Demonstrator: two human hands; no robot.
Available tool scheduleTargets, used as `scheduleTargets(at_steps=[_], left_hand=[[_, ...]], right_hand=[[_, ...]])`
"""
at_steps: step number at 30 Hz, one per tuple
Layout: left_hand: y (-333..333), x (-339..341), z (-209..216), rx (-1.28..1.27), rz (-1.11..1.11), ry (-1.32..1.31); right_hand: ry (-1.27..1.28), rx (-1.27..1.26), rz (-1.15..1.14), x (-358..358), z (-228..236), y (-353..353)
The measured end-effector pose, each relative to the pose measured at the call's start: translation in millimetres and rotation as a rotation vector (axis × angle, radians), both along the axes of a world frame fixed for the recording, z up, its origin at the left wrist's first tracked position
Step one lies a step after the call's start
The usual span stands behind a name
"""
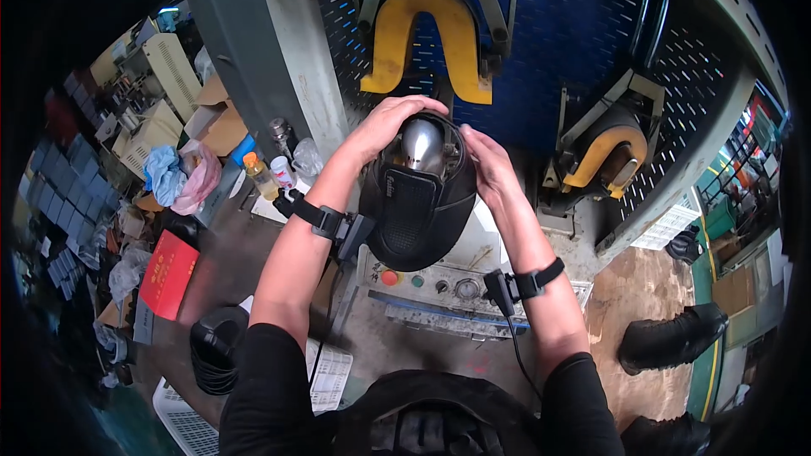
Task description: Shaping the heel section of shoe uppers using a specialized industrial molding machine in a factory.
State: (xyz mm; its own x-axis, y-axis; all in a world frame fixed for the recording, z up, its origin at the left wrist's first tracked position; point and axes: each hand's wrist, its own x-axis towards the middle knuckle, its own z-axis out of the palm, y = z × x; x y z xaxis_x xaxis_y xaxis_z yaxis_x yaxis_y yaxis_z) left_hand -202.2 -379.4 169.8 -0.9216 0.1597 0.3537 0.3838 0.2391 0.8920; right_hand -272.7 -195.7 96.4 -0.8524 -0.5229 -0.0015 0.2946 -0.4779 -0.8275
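Fingers [417,104] close together, your left hand [385,128] curves along the rim of the black shoe [422,238] around the rounded metal form [421,147]; your right hand [492,165] cups the shoe's right side, some fingers hidden.

Pale lettering [390,187] on black flap [410,213]

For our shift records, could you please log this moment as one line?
black shoe: around metal dome; left hand: on its left side; right hand: on its right side; yellow arch: beyond
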Motion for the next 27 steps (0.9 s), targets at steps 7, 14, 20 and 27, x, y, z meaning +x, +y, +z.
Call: scheduleTargets(at_steps=[7,14,20,27], left_hand=[[8.0,10.7,-28.9,0.104,0.157,0.352],[-0.7,26.3,-36.3,-0.107,0.175,0.467],[-0.7,32.8,-38.8,-0.194,0.199,0.584],[-12.2,52.7,-46.1,-0.250,0.191,0.660]], right_hand=[[-0.367,-0.306,0.213,122.4,-115.8,37.0],[-0.443,-0.377,-0.170,122.4,-151.8,-30.3],[-0.325,-0.079,-0.569,84.2,-186.8,-77.5],[0.191,0.521,-0.758,35.9,-185.5,-98.2]])
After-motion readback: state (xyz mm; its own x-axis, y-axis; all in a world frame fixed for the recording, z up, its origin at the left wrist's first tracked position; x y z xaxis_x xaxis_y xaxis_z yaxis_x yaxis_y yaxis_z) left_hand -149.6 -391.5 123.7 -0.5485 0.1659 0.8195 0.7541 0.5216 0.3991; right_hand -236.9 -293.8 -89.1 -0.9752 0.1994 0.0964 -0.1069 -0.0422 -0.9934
